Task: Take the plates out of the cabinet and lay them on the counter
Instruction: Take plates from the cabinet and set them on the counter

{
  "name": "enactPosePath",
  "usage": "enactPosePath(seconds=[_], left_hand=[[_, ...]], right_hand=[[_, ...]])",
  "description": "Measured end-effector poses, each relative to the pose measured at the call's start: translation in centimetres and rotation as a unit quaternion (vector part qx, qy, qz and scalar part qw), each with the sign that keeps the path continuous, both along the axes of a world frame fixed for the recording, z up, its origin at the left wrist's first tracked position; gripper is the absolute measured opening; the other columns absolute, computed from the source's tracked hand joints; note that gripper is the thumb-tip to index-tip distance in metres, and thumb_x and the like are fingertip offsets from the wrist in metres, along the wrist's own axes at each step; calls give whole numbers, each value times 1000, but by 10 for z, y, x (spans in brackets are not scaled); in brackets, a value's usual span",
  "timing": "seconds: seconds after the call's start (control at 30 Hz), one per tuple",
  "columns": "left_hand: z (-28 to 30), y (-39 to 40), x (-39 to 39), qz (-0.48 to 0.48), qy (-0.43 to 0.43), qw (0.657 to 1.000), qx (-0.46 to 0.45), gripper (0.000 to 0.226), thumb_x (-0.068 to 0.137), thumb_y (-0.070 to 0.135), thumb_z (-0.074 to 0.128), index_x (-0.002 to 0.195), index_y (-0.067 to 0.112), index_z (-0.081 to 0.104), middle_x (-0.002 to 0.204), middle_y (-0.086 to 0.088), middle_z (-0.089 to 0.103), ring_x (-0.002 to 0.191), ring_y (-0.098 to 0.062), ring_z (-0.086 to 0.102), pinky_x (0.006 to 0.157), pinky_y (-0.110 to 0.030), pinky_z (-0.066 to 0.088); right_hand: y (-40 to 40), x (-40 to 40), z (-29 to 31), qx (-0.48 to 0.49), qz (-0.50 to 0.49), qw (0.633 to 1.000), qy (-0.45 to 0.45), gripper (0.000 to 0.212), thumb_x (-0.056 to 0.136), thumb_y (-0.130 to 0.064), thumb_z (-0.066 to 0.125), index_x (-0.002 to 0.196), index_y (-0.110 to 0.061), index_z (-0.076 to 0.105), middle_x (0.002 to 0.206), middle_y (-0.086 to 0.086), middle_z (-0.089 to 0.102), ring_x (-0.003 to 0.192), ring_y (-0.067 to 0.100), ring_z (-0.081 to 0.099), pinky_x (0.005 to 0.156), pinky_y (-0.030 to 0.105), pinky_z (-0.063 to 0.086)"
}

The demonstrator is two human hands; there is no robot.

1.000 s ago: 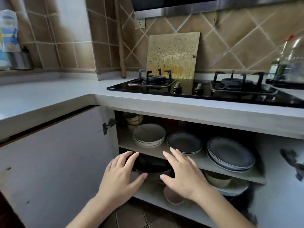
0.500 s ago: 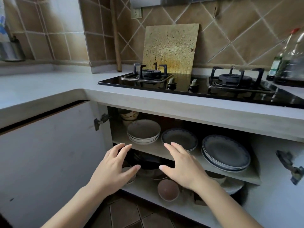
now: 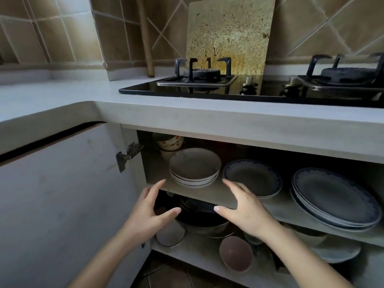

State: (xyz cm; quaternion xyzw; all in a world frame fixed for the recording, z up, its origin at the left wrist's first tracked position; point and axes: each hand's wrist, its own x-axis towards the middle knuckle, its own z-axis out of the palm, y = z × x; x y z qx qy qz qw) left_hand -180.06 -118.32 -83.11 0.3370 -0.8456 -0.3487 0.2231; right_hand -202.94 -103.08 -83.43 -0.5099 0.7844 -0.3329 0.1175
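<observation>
Your left hand (image 3: 148, 213) and right hand (image 3: 243, 210) are both wide open and hold nothing. They are spread apart to fit each side of the white plates (image 3: 195, 167). The plates sit stacked on the cabinet shelf (image 3: 220, 195), under the counter (image 3: 62, 96).

home kitchen: gas hob (image 3: 259, 88), tiled wall (image 3: 62, 28), stacked plates (image 3: 195, 167).

Right burner (image 3: 351, 73) cut by the right edge. Board (image 3: 229, 32) behind the hob cut at top. Bowls (image 3: 169, 142) at upper shelf's back half hidden behind the white plates (image 3: 194, 166). Dark pan (image 3: 199, 215) on lower shelf partly covered by both hands; its contents too dark to tell. Rightmost plates (image 3: 334, 196) nearly reach the edge.
</observation>
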Motion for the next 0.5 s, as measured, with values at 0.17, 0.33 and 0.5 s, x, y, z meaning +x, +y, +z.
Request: enactPosePath(seconds=[0.17, 0.33, 0.5], left_hand=[[-20, -47, -16, -10, -1, 999, 41, 99, 63, 73, 64, 145, 47, 16, 157, 9, 18, 140, -13, 23, 109, -37, 27], [-30, -79, -39, -70, 17, 995, 62, 91, 54, 84, 63, 130, 67, 17, 124, 52, 22, 114, 21, 30, 95, -10, 29], [-55, -110, -66, -56, 28, 991, 118, 104, 51, 84, 65, 139, 56, 17, 150, 19, 27, 134, -11, 36, 111, -39, 33]], right_hand=[[-35, -17, -25, -18, -11, 998, -60, 86, 69, -63, 66, 145, -43, 30, 145, -14, 38, 125, -5, 33, 99, 18, 27], [-64, -29, -41, -27, -24, 992, -125, 96, 59, -74, 67, 143, -51, 25, 148, -18, 35, 132, 1, 34, 104, 26, 34], [-93, -34, -56, -46, -21, 981, -186, 110, 53, -78, 73, 146, -50, 22, 153, -22, 28, 137, 4, 32, 113, 37, 33]])
